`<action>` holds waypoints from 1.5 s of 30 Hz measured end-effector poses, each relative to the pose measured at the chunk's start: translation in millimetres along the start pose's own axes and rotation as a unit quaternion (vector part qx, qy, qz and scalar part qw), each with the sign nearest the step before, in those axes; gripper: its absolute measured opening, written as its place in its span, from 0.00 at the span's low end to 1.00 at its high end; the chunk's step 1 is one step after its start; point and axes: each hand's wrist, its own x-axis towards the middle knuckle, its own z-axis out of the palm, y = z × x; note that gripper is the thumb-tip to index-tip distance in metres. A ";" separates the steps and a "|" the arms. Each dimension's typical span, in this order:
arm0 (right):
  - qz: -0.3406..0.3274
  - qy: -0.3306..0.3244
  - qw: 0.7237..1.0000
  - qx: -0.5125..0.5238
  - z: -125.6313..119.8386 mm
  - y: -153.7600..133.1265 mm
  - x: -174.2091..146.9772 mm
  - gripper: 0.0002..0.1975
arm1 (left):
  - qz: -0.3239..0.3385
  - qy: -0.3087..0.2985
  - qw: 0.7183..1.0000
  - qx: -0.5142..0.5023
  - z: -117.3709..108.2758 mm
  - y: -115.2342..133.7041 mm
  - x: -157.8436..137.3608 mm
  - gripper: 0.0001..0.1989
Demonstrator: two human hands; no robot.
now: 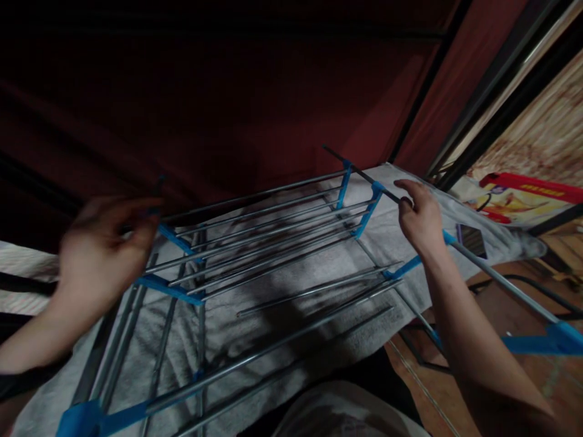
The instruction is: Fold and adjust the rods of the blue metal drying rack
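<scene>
A rack of grey metal tubes (273,240) with blue plastic connectors (368,212) lies on a grey towel (273,328). At its right side, my right hand (421,215) grips a dark side tube (359,173), which runs through two of the connectors; the index finger sticks out. My left hand (109,237) is at the rack's left side, blurred by motion. Its fingers are pinched together near a small dark, bluish piece, too unclear to name. Below it are the left-hand blue connectors (170,288). Loose tubes (314,291) lie in front of the upper shelf.
A dark red panel (255,109) rises behind the towel. On the right are a phone (472,241) on the towel and a red and yellow box (532,197). A blue corner connector (562,337) juts out past the towel's right edge, above a tiled floor.
</scene>
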 end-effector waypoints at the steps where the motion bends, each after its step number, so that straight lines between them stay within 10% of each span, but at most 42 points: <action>1: 0.004 0.000 1.000 -0.022 3.4 5.9 13.4 0.26 | 0.074 -0.026 0.997 -0.002 11.0 22.8 7.0 0.22; 10: 0.102 -0.159 0.980 -0.057 47.5 51.6 56.0 0.23 | 0.263 -0.200 0.934 -0.139 158.6 148.3 21.5 0.19; 16: 0.180 -0.196 0.956 0.126 46.4 67.9 63.2 0.23 | 0.316 -0.264 0.907 -0.088 206.3 191.7 16.0 0.21; 27: 0.201 -0.188 0.948 0.161 44.1 59.9 61.2 0.21 | 0.277 -0.277 0.919 0.031 246.3 233.5 15.7 0.17; 45: 0.212 -0.208 0.944 0.145 41.9 53.4 59.4 0.23 | 0.264 -0.250 0.931 0.039 244.8 233.5 19.5 0.19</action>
